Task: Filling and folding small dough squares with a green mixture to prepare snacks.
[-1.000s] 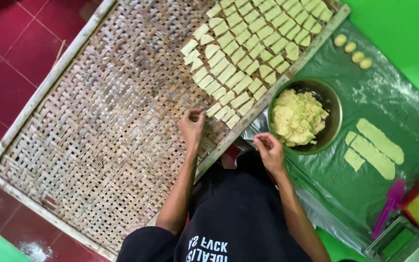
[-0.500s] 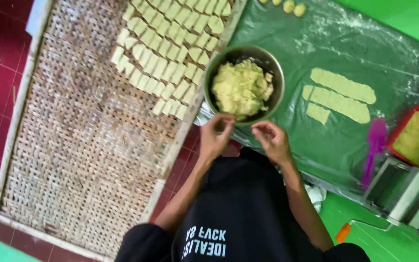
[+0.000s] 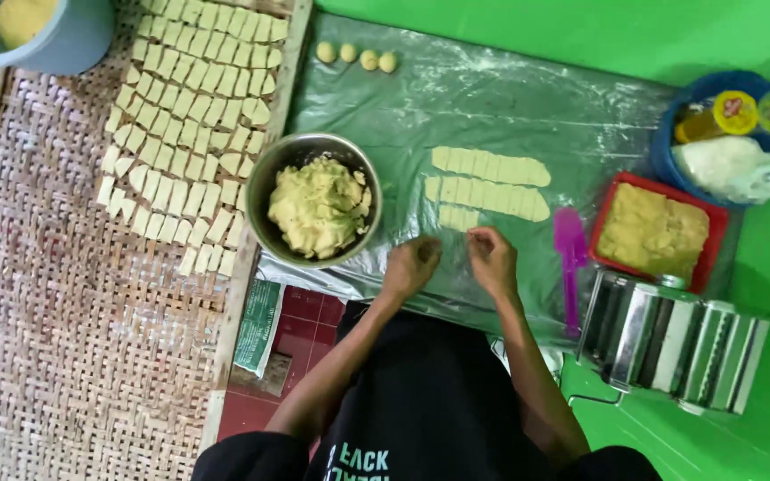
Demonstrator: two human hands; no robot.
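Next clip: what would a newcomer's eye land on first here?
Probably the metal bowl of pale yellow dough at centre, then the rows of cut dough pieces on the woven tray to its left. Both hands, left and right, meet just below the dough strips on the plastic sheet.

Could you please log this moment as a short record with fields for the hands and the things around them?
Left hand: on the clear plastic sheet, beside the metal bowl of dough; cannot tell whether it holds anything
Right hand: just below the shortest strip of dough
Longer strips: two, flat on the sheet, scored into pieces
Woven tray: rows of cut pieces at its upper part
Purple spatula: right of the hands
Red tray: holds dough
Roller machine: lower right
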